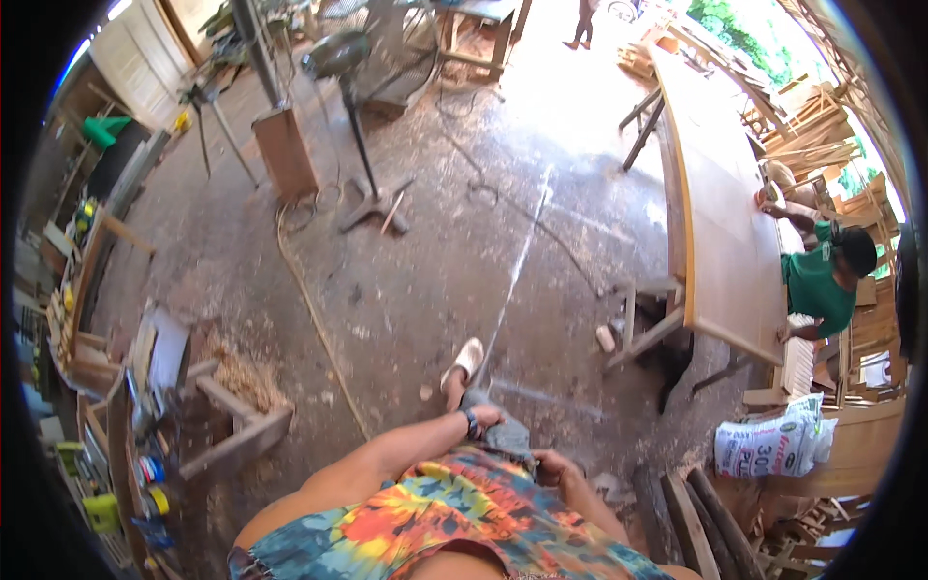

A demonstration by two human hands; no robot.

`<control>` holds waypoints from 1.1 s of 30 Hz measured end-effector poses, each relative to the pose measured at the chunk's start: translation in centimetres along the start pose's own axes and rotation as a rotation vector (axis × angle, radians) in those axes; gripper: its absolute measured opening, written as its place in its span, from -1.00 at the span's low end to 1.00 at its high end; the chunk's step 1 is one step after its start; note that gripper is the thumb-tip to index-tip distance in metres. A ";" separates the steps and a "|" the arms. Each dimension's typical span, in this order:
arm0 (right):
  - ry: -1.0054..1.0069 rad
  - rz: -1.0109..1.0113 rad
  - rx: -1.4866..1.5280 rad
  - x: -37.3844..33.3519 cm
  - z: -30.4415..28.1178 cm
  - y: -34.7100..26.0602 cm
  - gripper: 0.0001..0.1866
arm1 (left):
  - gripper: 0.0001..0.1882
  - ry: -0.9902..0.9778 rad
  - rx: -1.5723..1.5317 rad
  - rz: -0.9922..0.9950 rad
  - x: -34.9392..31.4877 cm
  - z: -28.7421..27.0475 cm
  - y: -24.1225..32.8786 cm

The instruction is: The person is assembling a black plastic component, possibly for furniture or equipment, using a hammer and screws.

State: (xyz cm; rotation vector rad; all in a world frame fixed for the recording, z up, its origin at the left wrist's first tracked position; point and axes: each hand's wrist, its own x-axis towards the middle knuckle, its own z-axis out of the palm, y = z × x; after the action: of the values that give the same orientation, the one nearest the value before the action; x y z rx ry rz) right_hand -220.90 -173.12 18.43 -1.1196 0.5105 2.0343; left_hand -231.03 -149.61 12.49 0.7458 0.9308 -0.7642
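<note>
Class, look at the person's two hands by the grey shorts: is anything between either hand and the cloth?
Nothing visible. The left hand rests on the grey shorts at the thigh, and the right hand touches them at the hip.

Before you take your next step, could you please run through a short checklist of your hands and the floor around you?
1. Left hand empty: cannot tell; it rests on the grey shorts.
2. Right hand empty: cannot tell; it is also at the shorts.
3. Footing: ok; the white sandal is on the concrete floor.
4. Floor ahead free of things: not ok; a yellow hose lies across it.
5. Co-worker in green apart: ok; busy at the long board.
</note>
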 end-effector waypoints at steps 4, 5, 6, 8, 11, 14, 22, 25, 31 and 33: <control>0.198 -0.137 -0.409 1.4 0.0 -11.5 -0.61 | -0.74 -0.116 -0.033 -0.089 2.7 -3.7 10.8; 0.367 -0.106 -0.736 1.7 -0.3 -14.0 -0.60 | -0.75 -0.136 0.117 -0.083 2.9 -4.7 13.9; 0.307 -0.188 -0.720 2.2 -0.6 -16.4 -0.60 | -0.76 -0.070 0.252 -0.119 3.1 -4.9 17.0; 0.467 -0.271 -1.267 2.6 -1.5 -20.3 -0.50 | -0.79 0.023 0.261 -0.090 2.7 -4.9 22.2; 0.486 -0.541 -1.198 3.5 -2.3 -26.1 -0.48 | -0.79 0.011 0.101 0.021 2.4 -4.2 28.8; 0.520 -0.495 -1.004 2.5 -2.0 -34.0 -0.50 | -0.79 0.099 0.295 0.061 4.4 -5.2 36.2; 0.595 -0.549 -0.753 2.2 2.0 -61.1 -0.55 | -0.73 -0.123 0.912 0.173 16.0 -12.4 59.6; 0.627 -0.567 -0.685 0.6 3.9 -71.6 -0.57 | -0.73 -0.141 0.989 0.330 17.4 -13.4 72.3; 0.662 -0.664 -0.559 -5.7 6.6 -89.4 -0.61 | -0.57 0.141 0.731 0.203 15.4 -13.9 95.7; 0.739 -0.536 -0.651 -7.1 6.4 -96.3 -0.69 | -0.74 0.090 0.630 0.287 16.1 -15.5 103.7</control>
State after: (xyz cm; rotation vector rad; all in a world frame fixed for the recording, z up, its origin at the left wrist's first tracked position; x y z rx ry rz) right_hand -148.21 -110.07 28.78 -2.1472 -0.1494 1.2823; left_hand -145.49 -86.97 14.83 1.4418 0.6355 -0.7752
